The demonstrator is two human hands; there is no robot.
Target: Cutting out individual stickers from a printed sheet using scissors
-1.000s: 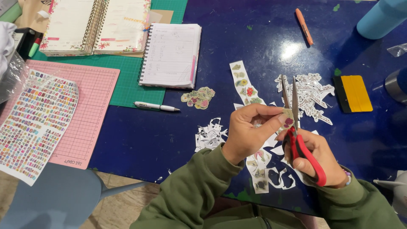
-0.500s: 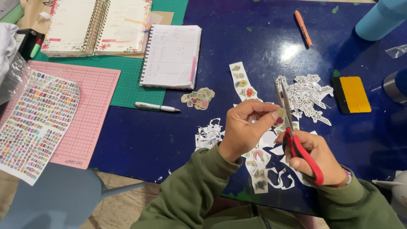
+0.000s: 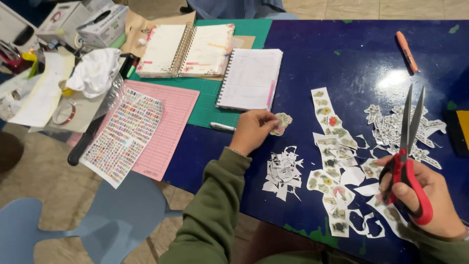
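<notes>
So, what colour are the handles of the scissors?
Red, on the scissors held in the right hand; the head view shows it clearly.
</notes>
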